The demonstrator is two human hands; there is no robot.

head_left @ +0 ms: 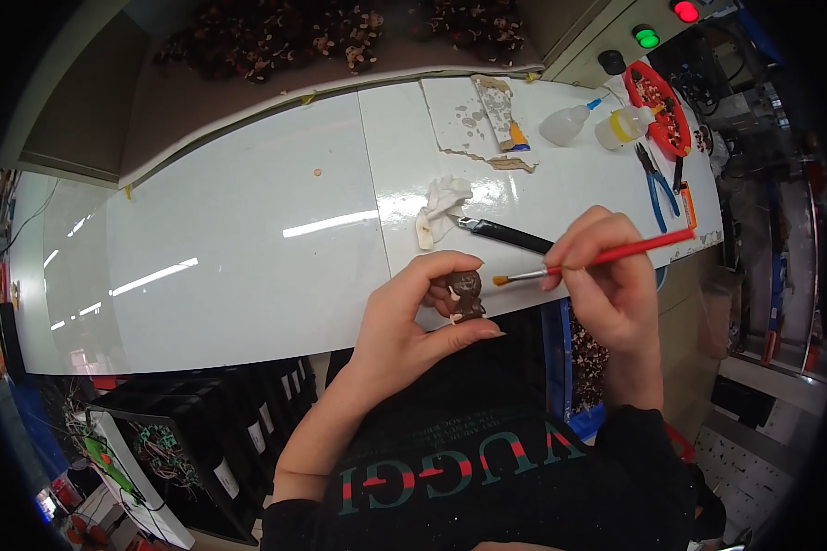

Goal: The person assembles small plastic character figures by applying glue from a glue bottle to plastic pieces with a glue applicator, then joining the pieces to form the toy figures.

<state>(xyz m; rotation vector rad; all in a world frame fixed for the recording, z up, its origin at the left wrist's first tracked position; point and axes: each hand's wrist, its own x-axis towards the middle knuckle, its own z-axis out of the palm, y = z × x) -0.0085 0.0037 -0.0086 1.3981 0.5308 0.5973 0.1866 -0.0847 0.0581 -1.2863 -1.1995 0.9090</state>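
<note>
That slim red paintbrush [636, 248] over there has tan bristles [500, 280]; from its tip, the small rounded brown figurine [467, 296] at eight o'clock shows cream flecks.

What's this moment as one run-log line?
left hand: holds brown figurine | right hand: holds red brush, bristles apart from figurine | table: black tool, crumpled white tissue

Dressed in a loose, black, short-sleeved cloth top [524, 510]. Marked across the chest with a row of large, dark-green block letters [516, 450], banded through the middle in red. Printed too with smaller lines of dim greenish text [464, 424]. Cut with a plain black left sleeve [290, 527] and matching right sleeve [651, 450], leaving bare the left forearm [326, 432] and right forearm [634, 381].
</note>
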